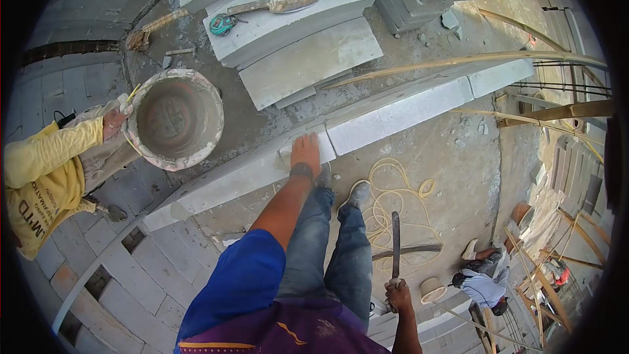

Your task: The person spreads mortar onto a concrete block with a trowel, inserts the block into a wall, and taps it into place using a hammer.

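My left hand [305, 153] lies with its fingers stretched flat on the top of a row of pale grey blocks [400, 116]. The row runs diagonally across the view, with a joint just right of my fingers. Low on the right, my right hand [398, 295] is closed around the lower end of a long, dark, narrow bar-like tool [396, 242], pointing away from me. Whether it is a blade or a plain bar, I cannot tell. Beyond the tool, a loose yellow rope [393, 219] is coiled on the ground.
At left, a person in yellow [49, 177] holds the rim of a mortar-smeared bucket [141, 134]. Stacked blocks [308, 59] bear a curved tool [298, 1] and teal tape measure [223, 24]. Bamboo poles [472, 59] cross the right; another person [485, 285] is lower right.
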`<action>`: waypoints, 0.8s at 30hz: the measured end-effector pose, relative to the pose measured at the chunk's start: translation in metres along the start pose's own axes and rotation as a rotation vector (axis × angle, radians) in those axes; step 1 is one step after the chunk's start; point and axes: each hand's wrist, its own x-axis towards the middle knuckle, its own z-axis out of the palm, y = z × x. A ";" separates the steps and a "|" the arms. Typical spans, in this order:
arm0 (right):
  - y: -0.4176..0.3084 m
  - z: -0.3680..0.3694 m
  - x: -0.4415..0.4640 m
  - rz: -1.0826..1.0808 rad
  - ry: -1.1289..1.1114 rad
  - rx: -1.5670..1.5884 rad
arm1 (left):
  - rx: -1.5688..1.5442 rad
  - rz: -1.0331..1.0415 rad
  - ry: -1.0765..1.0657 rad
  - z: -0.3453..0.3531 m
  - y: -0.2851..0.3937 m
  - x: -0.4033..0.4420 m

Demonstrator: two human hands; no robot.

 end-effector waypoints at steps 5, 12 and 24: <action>-0.026 0.002 -0.004 0.009 -0.024 -0.009 | 0.018 0.010 0.021 0.012 -0.003 0.005; -0.043 0.011 0.001 -0.029 -0.065 0.092 | 0.023 0.010 0.030 0.018 -0.004 0.006; -0.051 0.015 0.019 -0.092 -0.067 0.008 | -0.014 0.009 0.037 0.023 -0.007 0.009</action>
